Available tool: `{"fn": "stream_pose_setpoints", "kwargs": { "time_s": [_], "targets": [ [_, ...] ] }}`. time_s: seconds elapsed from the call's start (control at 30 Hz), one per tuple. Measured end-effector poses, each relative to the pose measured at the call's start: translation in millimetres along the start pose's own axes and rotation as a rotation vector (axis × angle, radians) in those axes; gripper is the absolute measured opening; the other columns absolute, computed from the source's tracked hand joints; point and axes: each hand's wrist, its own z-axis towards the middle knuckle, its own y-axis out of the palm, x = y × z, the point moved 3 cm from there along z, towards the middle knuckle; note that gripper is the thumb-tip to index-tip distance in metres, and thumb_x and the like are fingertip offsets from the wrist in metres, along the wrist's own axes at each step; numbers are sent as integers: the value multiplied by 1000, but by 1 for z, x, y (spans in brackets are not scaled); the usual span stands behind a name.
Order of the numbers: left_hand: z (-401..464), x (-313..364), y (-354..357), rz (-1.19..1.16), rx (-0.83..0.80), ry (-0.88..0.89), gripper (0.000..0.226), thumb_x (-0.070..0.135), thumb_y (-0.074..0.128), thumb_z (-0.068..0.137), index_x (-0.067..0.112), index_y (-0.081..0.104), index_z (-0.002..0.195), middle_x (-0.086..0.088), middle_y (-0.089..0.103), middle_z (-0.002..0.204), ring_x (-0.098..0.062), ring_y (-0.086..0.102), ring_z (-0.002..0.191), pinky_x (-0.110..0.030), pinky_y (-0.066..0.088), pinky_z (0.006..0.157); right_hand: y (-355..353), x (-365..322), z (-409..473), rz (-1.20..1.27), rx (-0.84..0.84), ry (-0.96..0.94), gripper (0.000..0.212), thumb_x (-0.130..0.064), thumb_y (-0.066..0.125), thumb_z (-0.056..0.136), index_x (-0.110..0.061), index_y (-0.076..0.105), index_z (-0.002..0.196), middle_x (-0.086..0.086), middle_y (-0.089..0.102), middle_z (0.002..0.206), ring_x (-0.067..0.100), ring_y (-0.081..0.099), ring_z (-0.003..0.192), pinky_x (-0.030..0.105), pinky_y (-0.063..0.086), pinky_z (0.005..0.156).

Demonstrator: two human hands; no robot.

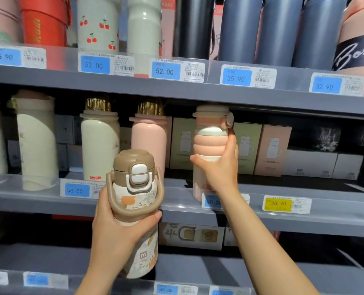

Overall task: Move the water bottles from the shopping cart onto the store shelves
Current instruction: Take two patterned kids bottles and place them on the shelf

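My left hand (115,228) grips a floral-patterned bottle (137,201) with a tan lid and loop handle, held upright in front of the middle shelf's edge. My right hand (219,167) holds a pink ribbed bottle (211,141) with a tan cap around its middle. That bottle stands upright on the middle shelf (177,201), behind the clear price rail. No shopping cart is in view.
On the middle shelf stand cream bottles (99,141) and a pink bottle (149,141) with gold caps, then green and pink boxes (270,150) to the right. The top shelf (177,90) holds cherry-print, black and grey flasks. Price tags line every rail. A lower shelf carries boxed goods.
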Motion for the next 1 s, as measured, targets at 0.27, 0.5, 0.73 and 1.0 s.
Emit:
{"fn": "stream_pose_setpoints", "kwargs": {
  "time_s": [0.27, 0.5, 0.73, 1.0],
  "targets": [
    [1, -5, -2, -13, 12, -17, 93, 20, 96, 43, 64, 42, 105, 33, 60, 103, 11, 56, 99, -18, 42, 78, 6, 3, 1, -4, -19, 43, 94, -38, 88, 58, -24, 33, 133, -1, 47, 124, 18, 53, 109, 43, 50, 93],
    [3, -5, -1, -46, 17, -57, 87, 35, 86, 38, 60, 43, 109, 34, 60, 105, 11, 58, 98, -21, 44, 79, 29, -9, -2, -90, -73, 48, 95, -38, 88, 61, -14, 32, 134, 2, 39, 125, 19, 49, 112, 34, 47, 93],
    [3, -3, -1, -42, -11, -67, 87, 49, 82, 32, 58, 45, 111, 27, 62, 109, 6, 60, 99, -22, 45, 79, 29, -11, -5, -153, -74, 37, 104, -46, 87, 59, -13, 29, 139, 4, 40, 131, 20, 48, 115, 38, 47, 93],
    [-2, 8, -6, -80, -62, -95, 99, 43, 85, 33, 51, 44, 123, 22, 64, 112, 1, 62, 101, -29, 49, 85, 27, -10, -8, -170, -54, 70, 105, -57, 82, 59, -14, 32, 141, 4, 41, 136, 23, 47, 121, 43, 45, 99]
  ]
}}
